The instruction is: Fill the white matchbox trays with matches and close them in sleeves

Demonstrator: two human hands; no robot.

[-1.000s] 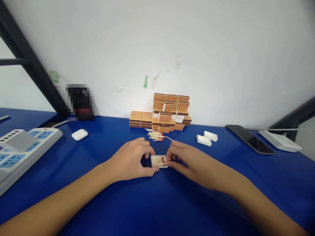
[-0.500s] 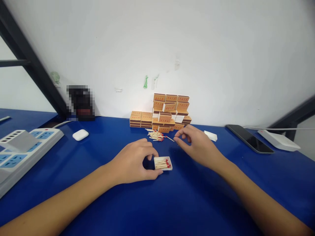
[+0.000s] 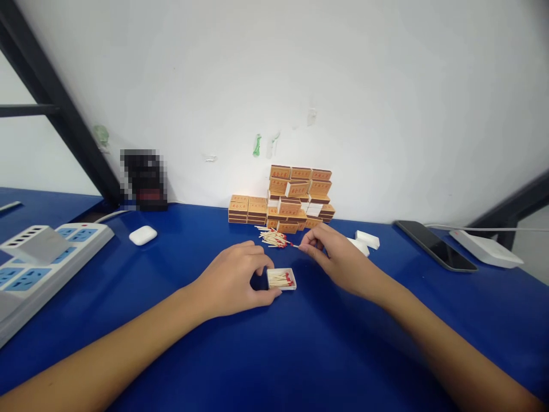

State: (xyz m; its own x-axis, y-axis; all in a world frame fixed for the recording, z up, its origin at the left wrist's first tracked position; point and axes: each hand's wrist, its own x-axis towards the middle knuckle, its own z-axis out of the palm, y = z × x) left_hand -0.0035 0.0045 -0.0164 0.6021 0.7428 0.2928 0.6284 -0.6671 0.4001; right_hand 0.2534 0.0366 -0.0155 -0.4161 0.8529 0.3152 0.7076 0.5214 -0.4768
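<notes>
A small white matchbox tray (image 3: 281, 279) with several red-tipped matches in it lies on the blue table (image 3: 274, 355). My left hand (image 3: 234, 279) curls round the tray's left end, thumb and fingers gripping it. My right hand (image 3: 332, 254) reaches past the tray to a loose pile of matches (image 3: 273, 237). Its thumb and forefinger are pinched together at a match (image 3: 294, 244) on the pile's right edge. Behind the pile, orange matchboxes (image 3: 295, 197) are stacked against the white wall.
Two white empty trays (image 3: 364, 241) lie just right of my right hand. A dark phone (image 3: 435, 245) and a white box (image 3: 486, 247) sit far right. A white earbud case (image 3: 143, 234) and a power strip (image 3: 34, 257) are on the left.
My right hand left the tray, swung out to the back right, then came in to the match pile and pinched at a match. My left hand stayed on the tray.
</notes>
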